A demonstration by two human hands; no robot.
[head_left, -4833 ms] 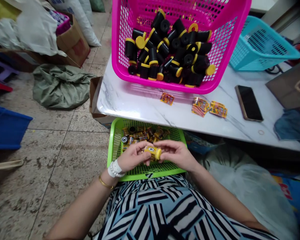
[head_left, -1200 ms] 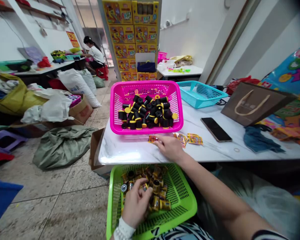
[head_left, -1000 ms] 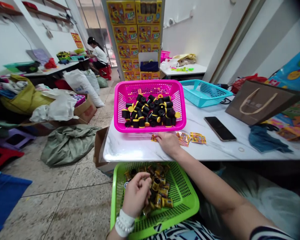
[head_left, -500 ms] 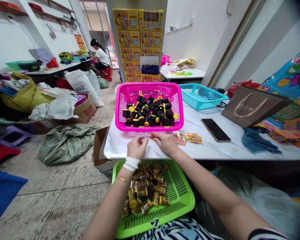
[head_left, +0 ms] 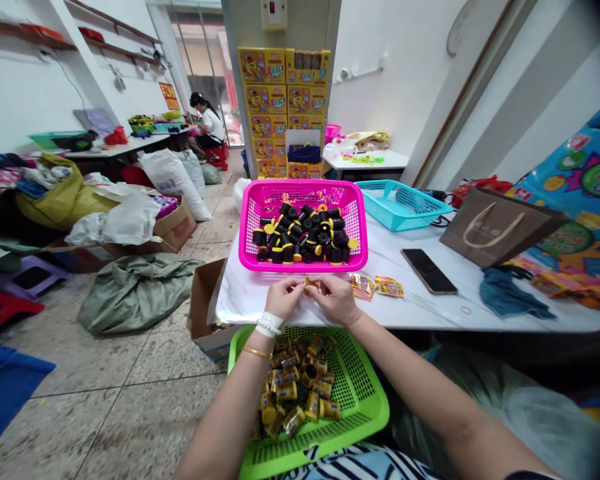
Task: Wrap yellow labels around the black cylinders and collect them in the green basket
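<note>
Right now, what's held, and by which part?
A small yellow label, pinched at its opposite ends by the left hand and the right hand.

small packing workshop — yellow printed cartons [head_left: 285,110] stacked by a pillar [head_left: 300,27], pink plastic mesh basket [head_left: 300,267] of black-and-yellow rolls [head_left: 303,233] on a white marble-look worktable [head_left: 405,313], green plastic mesh basket [head_left: 361,373] of labelled rolls [head_left: 295,390], bulging white sacks [head_left: 173,179] — another person [head_left: 209,127] at a far bench.

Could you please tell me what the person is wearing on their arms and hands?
Both forearms are bare, with no gloves on the left hand or right hand. The left wrist carries a white beaded bracelet and, further up, a thin gold bangle. The right wrist bears nothing. A striped garment shows below.
</note>
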